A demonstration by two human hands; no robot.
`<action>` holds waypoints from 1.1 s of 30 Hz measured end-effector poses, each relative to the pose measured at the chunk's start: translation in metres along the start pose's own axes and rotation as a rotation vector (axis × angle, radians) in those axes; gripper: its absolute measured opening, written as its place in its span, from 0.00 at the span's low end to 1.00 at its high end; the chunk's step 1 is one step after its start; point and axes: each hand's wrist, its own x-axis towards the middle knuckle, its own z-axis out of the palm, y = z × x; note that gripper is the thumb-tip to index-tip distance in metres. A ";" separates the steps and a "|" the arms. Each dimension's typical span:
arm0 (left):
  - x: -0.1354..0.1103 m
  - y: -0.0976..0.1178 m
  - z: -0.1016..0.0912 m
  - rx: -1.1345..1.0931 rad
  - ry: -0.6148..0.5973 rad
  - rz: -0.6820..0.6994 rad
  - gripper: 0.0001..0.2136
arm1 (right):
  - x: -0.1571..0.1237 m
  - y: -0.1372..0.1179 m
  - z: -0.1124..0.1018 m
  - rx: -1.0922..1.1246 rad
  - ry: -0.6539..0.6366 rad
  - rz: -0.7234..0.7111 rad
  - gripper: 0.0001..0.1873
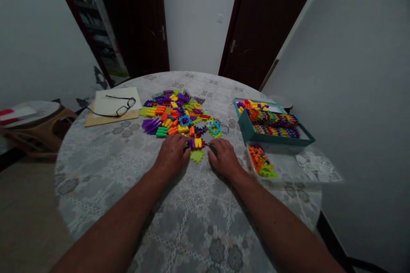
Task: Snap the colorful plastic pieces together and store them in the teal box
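My left hand (172, 152) rests on the table with its fingers curled at the left end of a short row of purple and yellow plastic building pieces (197, 143). My right hand (225, 156) is closed at the row's right side, its fingertips near a small dark or red piece; what it grips is too small to make out. Between the hands a lime-green toothed plastic piece (197, 156) lies flat on the tablecloth. Just beyond them spreads a heap of mixed plastic building pieces (174, 111) in purple, orange, yellow, green and blue.
At the right stand a teal box (275, 136) of sorted colourful pieces and a clear tub (253, 166) of orange and green ones. Printed cards (318, 166) lie in plastic at the right edge. Eyeglasses (122, 111) rest on paper (128, 94) at the left.
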 end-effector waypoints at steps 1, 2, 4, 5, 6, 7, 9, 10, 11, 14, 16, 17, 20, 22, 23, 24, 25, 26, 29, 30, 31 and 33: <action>0.000 0.000 0.001 -0.004 0.002 0.016 0.13 | 0.000 -0.001 0.002 -0.005 0.019 -0.003 0.20; 0.000 -0.001 0.001 -0.008 0.006 0.029 0.14 | 0.001 -0.002 0.004 -0.018 0.037 -0.006 0.23; 0.000 0.000 0.002 -0.008 0.011 0.037 0.14 | 0.002 -0.004 0.009 -0.059 0.057 -0.013 0.28; 0.000 0.000 0.002 0.000 0.013 0.026 0.15 | 0.003 -0.004 0.012 -0.081 0.056 -0.016 0.29; -0.001 0.000 0.002 0.012 0.015 0.008 0.15 | 0.004 -0.005 0.014 -0.098 0.049 -0.019 0.28; -0.001 0.000 0.001 0.024 0.013 -0.016 0.16 | 0.005 -0.005 0.016 -0.106 0.042 -0.022 0.26; -0.001 0.000 0.000 0.049 -0.005 -0.066 0.18 | 0.007 -0.003 0.017 -0.095 0.030 -0.038 0.22; -0.002 0.000 0.000 0.060 -0.021 -0.091 0.19 | 0.007 -0.002 0.017 -0.082 0.028 -0.049 0.20; -0.002 0.000 -0.001 0.072 -0.039 -0.113 0.19 | 0.007 -0.001 0.016 -0.069 0.027 -0.059 0.18; -0.002 -0.001 -0.004 0.105 -0.080 -0.150 0.17 | 0.005 0.001 0.013 -0.060 0.034 -0.068 0.13; -0.001 -0.001 -0.007 0.115 -0.095 -0.143 0.15 | 0.004 0.001 0.011 -0.066 0.039 -0.068 0.11; 0.000 -0.001 -0.008 0.113 -0.104 -0.134 0.14 | 0.004 0.000 0.010 -0.064 0.041 -0.070 0.11; 0.001 -0.001 -0.010 0.074 -0.149 -0.089 0.11 | 0.003 -0.001 0.009 -0.037 0.067 -0.084 0.18; 0.001 0.000 -0.011 0.043 -0.169 -0.054 0.09 | 0.003 -0.002 0.008 -0.021 0.078 -0.100 0.24; 0.001 0.000 -0.010 0.031 -0.169 -0.038 0.09 | 0.004 -0.002 0.008 -0.020 0.075 -0.104 0.25; 0.001 0.001 -0.010 0.019 -0.164 -0.025 0.09 | 0.004 -0.002 0.008 -0.023 0.066 -0.103 0.25; 0.002 0.001 -0.009 0.005 -0.154 -0.016 0.09 | 0.004 -0.001 0.007 -0.029 0.053 -0.096 0.25; 0.002 0.001 -0.008 -0.010 -0.139 -0.010 0.09 | 0.004 -0.001 0.007 -0.035 0.040 -0.084 0.24; 0.003 -0.004 -0.005 -0.061 -0.070 -0.019 0.08 | 0.005 0.001 0.006 -0.054 0.006 -0.061 0.21; 0.003 -0.006 -0.005 -0.076 -0.039 -0.028 0.08 | 0.006 0.001 0.005 -0.055 0.000 -0.063 0.20; 0.004 -0.010 -0.005 -0.089 -0.004 -0.040 0.07 | 0.006 0.002 0.005 -0.051 -0.001 -0.070 0.18; 0.005 -0.018 -0.005 -0.106 0.066 -0.071 0.08 | 0.008 0.005 0.005 -0.022 0.019 -0.087 0.16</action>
